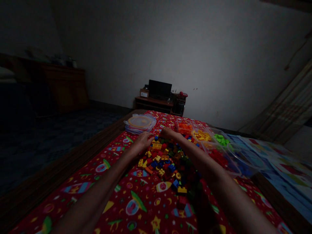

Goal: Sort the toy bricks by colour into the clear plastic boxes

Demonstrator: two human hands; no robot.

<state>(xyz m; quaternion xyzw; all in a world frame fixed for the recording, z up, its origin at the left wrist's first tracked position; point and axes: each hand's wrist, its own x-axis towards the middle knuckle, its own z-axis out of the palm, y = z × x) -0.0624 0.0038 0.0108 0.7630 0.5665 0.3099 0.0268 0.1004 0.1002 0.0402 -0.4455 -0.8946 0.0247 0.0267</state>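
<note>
A heap of small toy bricks (165, 162) in red, yellow, blue, orange and green lies on a red patterned cloth (136, 201). My left hand (143, 141) rests on the heap's far left edge, fingers stretched forward over the bricks. My right hand (168, 132) reaches to the heap's far end, fingers curled down onto the bricks; whether it holds one is hidden in the dim light. Both forearms stretch out from the bottom of the view.
Clear tubs sit along the right: orange bricks (185, 127), yellow bricks (201, 135), green bricks (221, 139), red bricks (219, 157), blue bricks (243, 167). A stack of clear lids (140, 123) lies at the far left. Beyond is a low stand with a screen (160, 89).
</note>
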